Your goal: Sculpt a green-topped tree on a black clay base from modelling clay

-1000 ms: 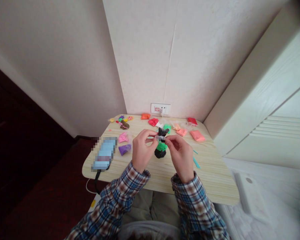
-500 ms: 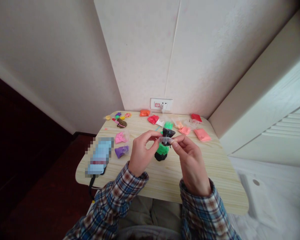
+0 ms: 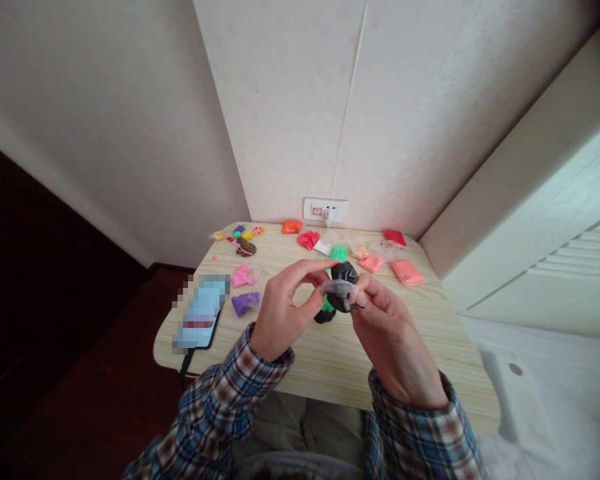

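Note:
Between my two hands, above the table, is a clear plastic bag of black modelling clay [image 3: 344, 272]. My left hand [image 3: 287, 307] is closed, thumb and fingers pinching the left side of the bag's clear edge. On the right side, my right hand [image 3: 393, 330] also grips the bag, thumb against the plastic. Some black clay shows near the right fingertips. Below and behind the bag, a green and black clay figure [image 3: 325, 316] stands on the table, mostly hidden by the hands and bag.
On the wooden table [image 3: 300, 367], bags of purple clay [image 3: 244, 304], pink clay [image 3: 242, 275], and coral clay [image 3: 407, 271] lie around the hands. A phone [image 3: 203, 313] with a cable is at the left. Small clay pieces [image 3: 245, 247] sit at the back left. A wall socket [image 3: 325, 209] is behind.
The bag of black clay has tilted and come closer, its clear edge now facing me. My right hand has moved right and nearer. The figure below is more covered than before.

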{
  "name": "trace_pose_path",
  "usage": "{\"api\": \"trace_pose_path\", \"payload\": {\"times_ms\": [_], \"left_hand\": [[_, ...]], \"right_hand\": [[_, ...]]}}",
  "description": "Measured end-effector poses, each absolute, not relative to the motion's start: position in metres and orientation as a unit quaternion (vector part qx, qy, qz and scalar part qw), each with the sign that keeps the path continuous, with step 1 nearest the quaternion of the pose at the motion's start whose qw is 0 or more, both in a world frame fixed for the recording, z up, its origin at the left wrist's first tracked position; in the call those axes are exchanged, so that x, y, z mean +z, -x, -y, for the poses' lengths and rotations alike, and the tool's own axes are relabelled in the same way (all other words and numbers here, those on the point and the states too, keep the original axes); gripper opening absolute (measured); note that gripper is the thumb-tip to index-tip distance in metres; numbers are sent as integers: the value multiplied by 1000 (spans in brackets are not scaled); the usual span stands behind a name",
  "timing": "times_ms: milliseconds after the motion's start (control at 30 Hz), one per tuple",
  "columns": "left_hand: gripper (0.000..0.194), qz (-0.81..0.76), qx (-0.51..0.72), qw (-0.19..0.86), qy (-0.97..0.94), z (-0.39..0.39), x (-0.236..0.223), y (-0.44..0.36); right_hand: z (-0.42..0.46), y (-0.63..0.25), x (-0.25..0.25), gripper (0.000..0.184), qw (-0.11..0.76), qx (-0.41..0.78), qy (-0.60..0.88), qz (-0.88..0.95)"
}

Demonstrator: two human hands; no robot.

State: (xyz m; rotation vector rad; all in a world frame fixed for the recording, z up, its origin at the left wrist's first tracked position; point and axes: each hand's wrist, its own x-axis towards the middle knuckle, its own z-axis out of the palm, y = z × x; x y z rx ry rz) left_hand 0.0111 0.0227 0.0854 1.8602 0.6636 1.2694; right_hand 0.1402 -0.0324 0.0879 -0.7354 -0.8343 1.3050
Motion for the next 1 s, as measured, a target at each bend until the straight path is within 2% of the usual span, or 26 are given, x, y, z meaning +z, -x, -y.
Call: {"api": "trace_pose_path", "payload": {"times_ms": [200, 400, 700, 1000], "left_hand": [[16, -280, 484, 304, -772, -16, 99, -7], [17, -268, 477, 295, -783, -11, 107, -6], [15, -256, 451, 413, -748, -8, 95, -8], [10, -222, 366, 624, -654, -7, 90, -3]], "right_hand": [[41, -142, 104, 18, 648, 542, 341, 412], [44, -146, 109, 17, 632, 568, 337, 406], [45, -156, 89, 23, 574, 678, 313, 336], [44, -164, 84, 26, 533, 720, 302, 327]]}}
